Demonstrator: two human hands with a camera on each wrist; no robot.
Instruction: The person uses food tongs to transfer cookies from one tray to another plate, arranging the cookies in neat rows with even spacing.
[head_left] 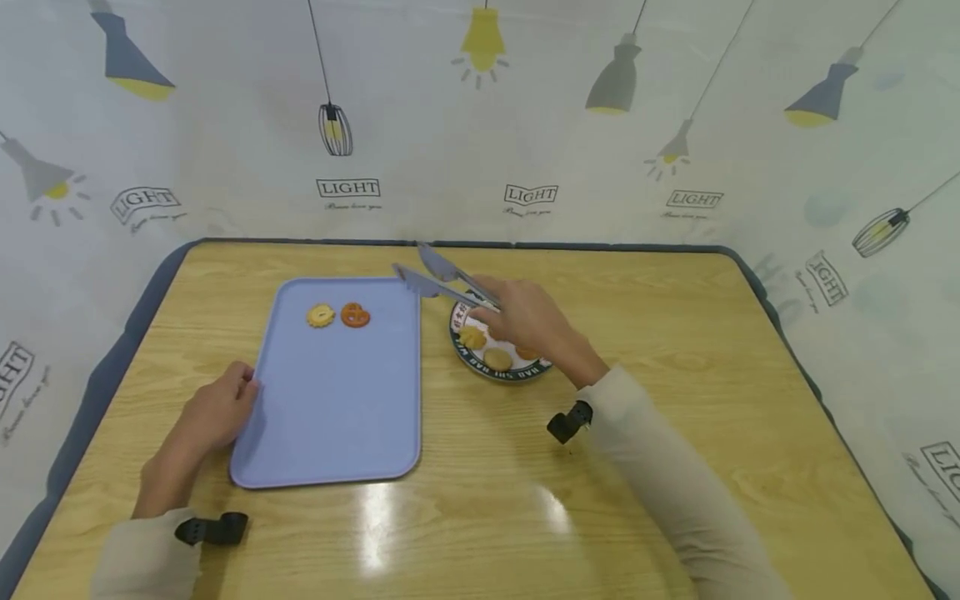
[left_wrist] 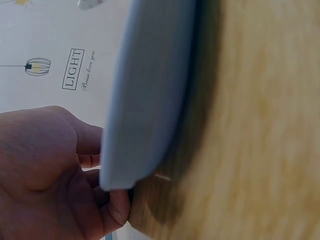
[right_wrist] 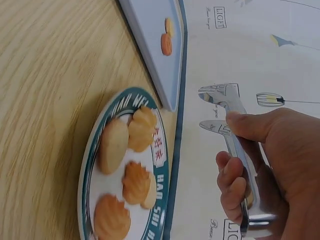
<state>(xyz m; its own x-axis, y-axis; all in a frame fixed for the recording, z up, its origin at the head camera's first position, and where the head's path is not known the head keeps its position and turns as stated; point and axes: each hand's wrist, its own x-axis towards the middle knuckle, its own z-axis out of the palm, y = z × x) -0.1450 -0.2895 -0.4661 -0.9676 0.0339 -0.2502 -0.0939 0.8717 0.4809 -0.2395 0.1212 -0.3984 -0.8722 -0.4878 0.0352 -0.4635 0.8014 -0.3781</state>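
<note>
The left hand [head_left: 217, 408] grips the tray [head_left: 330, 400] by its left edge; the right hand [head_left: 528, 312] holds parted tongs [head_left: 418, 282] above the plate [head_left: 517, 373].

Narrow gap on pale wood-grain desk [head_left: 480, 433] between lilac rectangular tray [head_left: 337, 400] and round green-rimmed white plate [head_left: 514, 375], silver metal tongs [head_left: 442, 267] over the gap's far end, wide room right of beige sleeve [head_left: 667, 483]

A screened-off tabletop spot — lamp-printed sheeting [head_left: 427, 158] backs and flanks the wood-grain table [head_left: 675, 333].
</note>
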